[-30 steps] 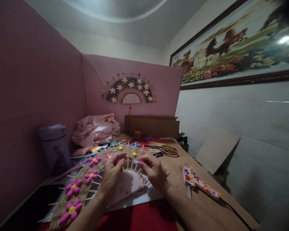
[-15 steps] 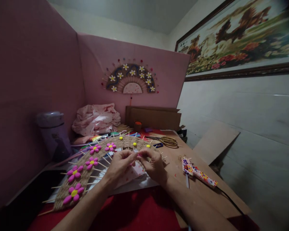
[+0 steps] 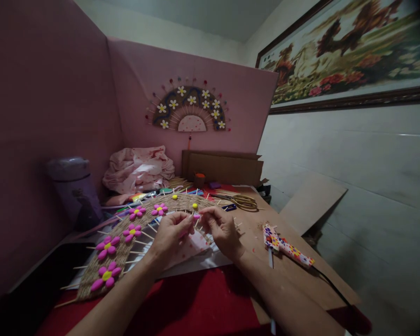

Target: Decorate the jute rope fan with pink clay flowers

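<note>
Fingers: thumb and forefinger together on each side; left hand [image 3: 170, 233] and right hand [image 3: 222, 228] both pinched on one small pink clay piece [image 3: 196, 216], tips almost meeting.
Clay position: up off the work, over the inner curve of the woven fan [image 3: 117, 247], between the hands.
Board edge: brown board [image 3: 262, 284] has its right side running diagonally past the glue gun [image 3: 287, 249].
Room to move: widest gap is red cloth [image 3: 210, 298] between the forearms; strip of brown board between right hand and glue gun.
In the way, right: glue gun near the right forearm, cable [image 3: 331, 282] trailing over the board edge.
In the way, far side: gold-handled scissors [image 3: 245, 202], blue clip [image 3: 229, 207], loose sticks, folded cardboard [image 3: 224, 169].
Left side: purple flask [image 3: 75, 193], bunched pink cloth [image 3: 138, 170] behind the fan.
Back panel: second fan [image 3: 191, 109] with white flowers.
Fan look: twine arc on radiating sticks, five pink flowers with yellow centres, two yellow dots lacking petals, dotted half-round at middle, partly hidden by left hand.
Clay look: bright pink; exact shape hidden by fingertips.
</note>
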Demonstrator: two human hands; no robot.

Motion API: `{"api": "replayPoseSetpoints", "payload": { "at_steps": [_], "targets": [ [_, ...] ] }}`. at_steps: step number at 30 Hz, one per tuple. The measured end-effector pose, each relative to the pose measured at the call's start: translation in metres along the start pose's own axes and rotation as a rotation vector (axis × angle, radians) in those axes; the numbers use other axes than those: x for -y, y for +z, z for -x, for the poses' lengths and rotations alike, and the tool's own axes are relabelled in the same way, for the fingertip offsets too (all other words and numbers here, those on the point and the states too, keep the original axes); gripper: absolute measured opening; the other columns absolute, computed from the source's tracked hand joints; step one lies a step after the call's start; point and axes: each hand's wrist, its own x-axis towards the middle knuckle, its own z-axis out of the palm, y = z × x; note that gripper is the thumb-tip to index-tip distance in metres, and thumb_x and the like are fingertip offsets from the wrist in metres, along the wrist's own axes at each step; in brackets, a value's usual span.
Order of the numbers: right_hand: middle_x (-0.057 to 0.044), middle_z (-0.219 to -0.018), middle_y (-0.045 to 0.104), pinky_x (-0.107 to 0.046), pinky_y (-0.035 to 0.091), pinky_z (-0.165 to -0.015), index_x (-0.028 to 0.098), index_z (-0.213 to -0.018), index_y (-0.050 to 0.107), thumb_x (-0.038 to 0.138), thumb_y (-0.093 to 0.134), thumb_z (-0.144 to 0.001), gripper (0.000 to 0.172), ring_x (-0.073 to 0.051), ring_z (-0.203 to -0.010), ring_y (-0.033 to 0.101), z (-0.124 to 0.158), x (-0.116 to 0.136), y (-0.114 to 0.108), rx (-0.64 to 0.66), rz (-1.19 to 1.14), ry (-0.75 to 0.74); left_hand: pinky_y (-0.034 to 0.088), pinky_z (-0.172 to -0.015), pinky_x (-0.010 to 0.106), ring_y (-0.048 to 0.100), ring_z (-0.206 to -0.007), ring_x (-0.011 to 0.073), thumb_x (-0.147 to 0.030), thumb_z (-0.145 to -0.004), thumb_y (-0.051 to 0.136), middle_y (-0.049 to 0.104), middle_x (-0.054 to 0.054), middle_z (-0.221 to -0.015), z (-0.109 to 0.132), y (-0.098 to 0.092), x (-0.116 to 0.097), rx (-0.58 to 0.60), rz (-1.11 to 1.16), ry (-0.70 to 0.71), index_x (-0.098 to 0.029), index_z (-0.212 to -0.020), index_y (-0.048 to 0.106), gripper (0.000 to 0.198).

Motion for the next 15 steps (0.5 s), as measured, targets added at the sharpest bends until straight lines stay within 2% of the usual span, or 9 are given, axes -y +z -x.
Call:
{"api": "replayPoseSetpoints", "payload": {
  "at_steps": [5,9,15],
  "targets": [
    [-0.003,-0.081,0.062,-0.027,0.048,-0.067,0.02,-0.09,0.063,0.025,0.06,-0.082,0.01,-0.015,-0.074,0.059,-0.0008,0.0024,-0.0002,0.039,0.106,-0.102,0.027,-0.04,0.018,0.04,-0.042,0.005,-0.041,-0.068,0.07,0.059,0.001,-0.058,0.0002,0.0014,-0.0013,0.001,0.004,0.01,-0.012,-0.066,0.061,0.03],
    [-0.003,-0.08,0.062,-0.027,0.048,-0.066,0.02,-0.086,0.062,0.019,0.058,-0.082,0.005,-0.014,-0.073,0.059,-0.0007,0.0044,0.0005,0.038,0.098,-0.114,0.028,-0.04,0.018,0.038,-0.041,0.0048,-0.042,-0.068,0.07,0.053,-0.002,-0.051,-0.0004,0.0028,-0.002,0.012,0.079,-0.003,-0.013,-0.066,0.061,0.031],
    [-0.002,-0.079,0.062,-0.027,0.045,-0.067,0.019,-0.086,0.062,0.021,0.061,-0.081,0.005,-0.014,-0.073,0.057,0.0003,0.006,-0.0002,0.079,0.169,-0.162,0.029,-0.041,0.019,0.04,-0.042,0.0058,-0.037,-0.065,0.073,0.055,-0.001,-0.052,-0.0025,0.0011,0.0009,-0.022,0.011,0.025,-0.011,-0.072,0.066,0.028]
  ]
}}
